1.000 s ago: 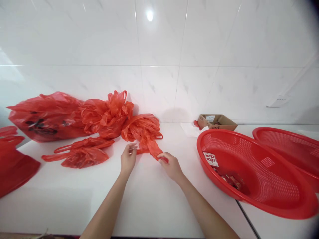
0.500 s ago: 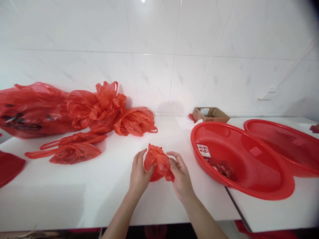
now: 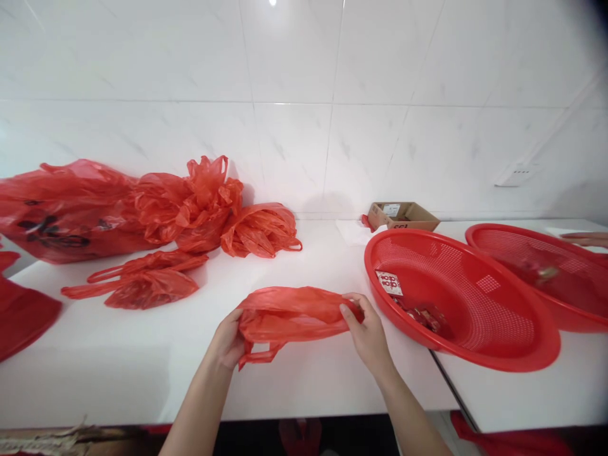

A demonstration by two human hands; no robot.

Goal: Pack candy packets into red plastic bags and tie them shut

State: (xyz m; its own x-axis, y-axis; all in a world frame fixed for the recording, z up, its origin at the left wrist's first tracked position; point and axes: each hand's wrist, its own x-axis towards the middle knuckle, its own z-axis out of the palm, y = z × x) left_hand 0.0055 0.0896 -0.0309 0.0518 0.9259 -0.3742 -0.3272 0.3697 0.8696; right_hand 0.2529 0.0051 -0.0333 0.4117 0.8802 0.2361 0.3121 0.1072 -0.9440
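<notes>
A thin red plastic bag [image 3: 297,313] is stretched sideways between my hands, just above the white table. My left hand [image 3: 229,339] grips its left end, with the fingers partly hidden by the plastic. At the right end, my right hand [image 3: 368,329] pinches the bag, thumb on the near side. A handle loop hangs down near my left hand. To the right of my right hand stands a large red plastic basket [image 3: 513,345], holding several small red packets [image 3: 427,318] and a white-and-red printed packet [image 3: 389,283].
Crumpled red bags [image 3: 259,231] and a big filled red bag [image 3: 71,215] lie along the wall at left. A flattened red bag [image 3: 147,288] is nearer. A cardboard box [image 3: 403,218] stands behind the baskets. Another person's hand [image 3: 586,239] is above a second red basket [image 3: 565,316].
My hands have moved apart, spreading the bunched red bag into a wide strip. At far right, another person's hand shows more, and something blurred appears in the second basket.
</notes>
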